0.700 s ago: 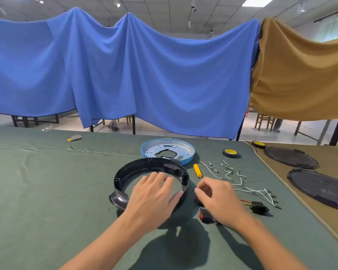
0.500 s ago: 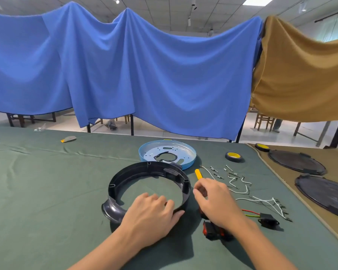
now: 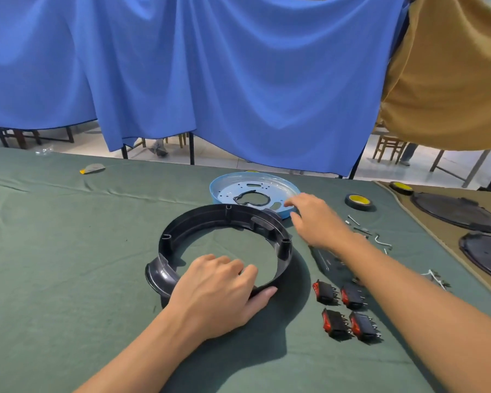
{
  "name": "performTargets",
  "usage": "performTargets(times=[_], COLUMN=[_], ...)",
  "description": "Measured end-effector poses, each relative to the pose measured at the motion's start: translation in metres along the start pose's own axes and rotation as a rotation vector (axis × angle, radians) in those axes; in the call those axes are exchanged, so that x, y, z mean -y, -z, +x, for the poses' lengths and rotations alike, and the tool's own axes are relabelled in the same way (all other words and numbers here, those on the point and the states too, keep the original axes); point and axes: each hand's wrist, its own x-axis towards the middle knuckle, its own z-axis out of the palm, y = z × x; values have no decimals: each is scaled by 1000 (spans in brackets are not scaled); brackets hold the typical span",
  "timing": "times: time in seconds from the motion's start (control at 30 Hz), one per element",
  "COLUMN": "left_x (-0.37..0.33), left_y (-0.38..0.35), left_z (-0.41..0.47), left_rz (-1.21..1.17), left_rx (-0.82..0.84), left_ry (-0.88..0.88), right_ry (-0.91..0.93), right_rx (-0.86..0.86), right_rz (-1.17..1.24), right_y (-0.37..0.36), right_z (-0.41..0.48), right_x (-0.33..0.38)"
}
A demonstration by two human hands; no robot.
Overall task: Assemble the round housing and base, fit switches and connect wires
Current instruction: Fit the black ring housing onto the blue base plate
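Left hand (image 3: 219, 293): your grip is closed on the near rim of the round housing, with the fingers curled down inside the ring and the thumb pressed against its outer wall
Switches (image 3: 335, 324): four black rocker switches with red faces lie two by two on the bench (image 3: 54, 251), between the housing and your right forearm
Round housing (image 3: 227, 217): the black ring lies flat on the green cloth in front of you, open in the middle, with a flared lip at its near left
Right hand (image 3: 315, 219): your arm is stretched out past the housing's right side; the grip is wide, fingers straight and holding nothing, fingertips over the right edge of the blue base; you cannot tell whether they touch it
Wires (image 3: 434, 276): a few white wires show on the far side of your right forearm, partly hidden by it
Small metal parts (image 3: 360, 229): these are scattered on the cloth just right of your right hand, too small to tell apart
Blue base (image 3: 230, 191): the shallow round pan lies open side up just behind the housing, its near edge hidden by the housing's far wall
Tape roll (image 3: 359, 201): it is black with a yellow core and lies flat to the right of the base
Black discs (image 3: 454, 211): two lie on the tan cloth at the far right
Blue drape (image 3: 210, 80): it hangs behind the bench, with a tan drape (image 3: 451, 80) to its right
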Motion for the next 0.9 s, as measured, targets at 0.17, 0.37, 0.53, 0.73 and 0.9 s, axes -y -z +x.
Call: performTargets(times=[0.17,0.37,0.53,0.73,0.9], left_x=[-1,-1,0,-1,-2], left_y=[1,1,0,4,4], left_z=[-1,0,0,1,1], left_rz=[-15,-12,-5,-19,-22], left_rx=[13,-3,4,-17,-10], left_ry=[4,-2,-8,-50,-113], right_ry=[13,99,148,271,279], right_rx=[189,140,70,-37,-106], right_rz=[-233,-391,-378,-476,-604], right_y=[-12,-18,-24,-13,0], right_z=[30,47,47,43,29], right_x=[-1,-5,-4,-2,-13])
